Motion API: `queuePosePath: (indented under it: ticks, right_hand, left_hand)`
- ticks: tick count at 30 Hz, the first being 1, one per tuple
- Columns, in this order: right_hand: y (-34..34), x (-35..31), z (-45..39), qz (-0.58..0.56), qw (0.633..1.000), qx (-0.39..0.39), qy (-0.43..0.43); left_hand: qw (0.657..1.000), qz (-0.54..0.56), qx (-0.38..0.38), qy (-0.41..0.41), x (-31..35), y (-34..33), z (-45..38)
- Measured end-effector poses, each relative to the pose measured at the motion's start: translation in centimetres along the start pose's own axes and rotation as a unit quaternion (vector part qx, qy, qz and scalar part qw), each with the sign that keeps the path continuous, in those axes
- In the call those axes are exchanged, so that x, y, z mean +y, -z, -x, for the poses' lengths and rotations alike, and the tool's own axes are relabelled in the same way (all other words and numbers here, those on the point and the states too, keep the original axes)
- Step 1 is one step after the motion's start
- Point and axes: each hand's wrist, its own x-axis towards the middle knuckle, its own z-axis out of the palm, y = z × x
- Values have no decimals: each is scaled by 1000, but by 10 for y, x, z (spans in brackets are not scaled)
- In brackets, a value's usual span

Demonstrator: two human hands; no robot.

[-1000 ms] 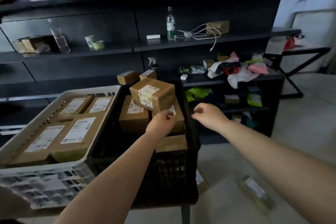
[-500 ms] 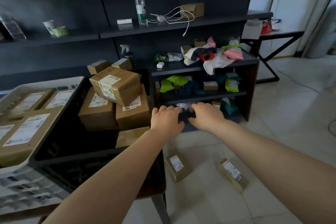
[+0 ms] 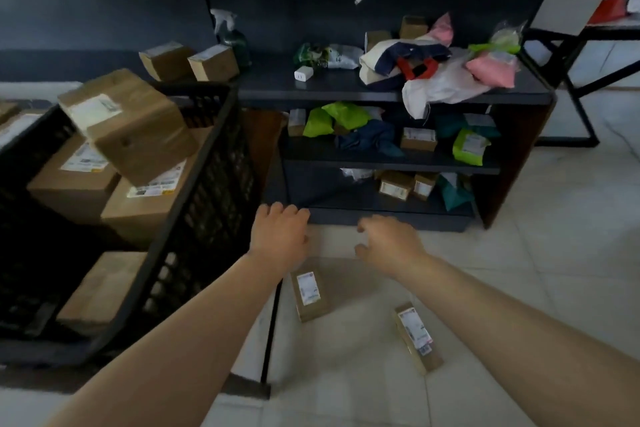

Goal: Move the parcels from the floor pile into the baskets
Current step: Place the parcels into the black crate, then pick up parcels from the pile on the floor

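Two small brown parcels with white labels lie on the pale tiled floor: one (image 3: 309,293) just under my left wrist, the other (image 3: 417,334) further right. My left hand (image 3: 278,236) hangs over the floor above the first parcel, fingers loosely bent and holding nothing. My right hand (image 3: 389,243) hovers beside it, fingers loosely curled, also holding nothing. The black basket (image 3: 207,184) at left holds several cardboard boxes; a tilted box (image 3: 128,125) rests on top of them.
A low dark shelf unit (image 3: 391,99) stands straight ahead, loaded with cloths, bags and small boxes. A black-framed table (image 3: 585,80) is at the right. The basket's stand leg (image 3: 270,329) comes down to the floor beside the near parcel.
My view has tilted down and to the right. My left hand let go of the box in the black basket, and both hands have moved down toward the floor parcels.
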Motion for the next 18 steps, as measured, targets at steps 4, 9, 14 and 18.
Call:
queuePosePath:
  ticks: [4, 9, 14, 18]
  right_hand:
    - [-70, 36, -58, -22, 999, -24, -21]
    - [-222, 88, -112, -10, 998, -53, -39]
    - [-407, 142, -128, -30, 991, -106, -74]
    - [-534, 161, -148, -50, 990, -115, -70]
  left_hand:
    - [1000, 0, -29, 12, 9, -71, -61]
    - [996, 31, -69, 37, 39, -230, -112]
    - [988, 29, -140, 52, 76, -422, -110]
    - [986, 11, -155, 66, 77, -559, -106]
